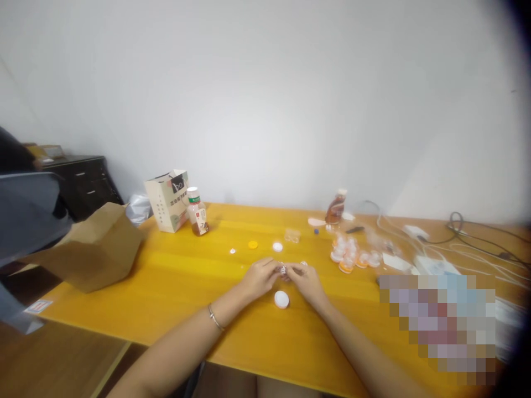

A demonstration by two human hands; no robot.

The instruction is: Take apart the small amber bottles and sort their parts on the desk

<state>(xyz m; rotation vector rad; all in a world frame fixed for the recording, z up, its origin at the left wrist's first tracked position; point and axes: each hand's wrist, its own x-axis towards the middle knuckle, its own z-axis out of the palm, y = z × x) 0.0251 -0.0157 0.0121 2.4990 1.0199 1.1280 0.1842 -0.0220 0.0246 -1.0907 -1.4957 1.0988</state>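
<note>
My left hand and my right hand meet above the middle of the table. Between their fingertips they pinch a small white object, too small and blurred to name. Just below the hands lies a round white lid. Beyond them sit another white lid, a yellow lid and a tiny white piece. A small clear plastic piece rests further back.
On the yellow table, a paper bag and a drink bottle stand back left, beside a brown paper bag. To the right are a brown bottle, several small orange-and-clear containers and tangled cables.
</note>
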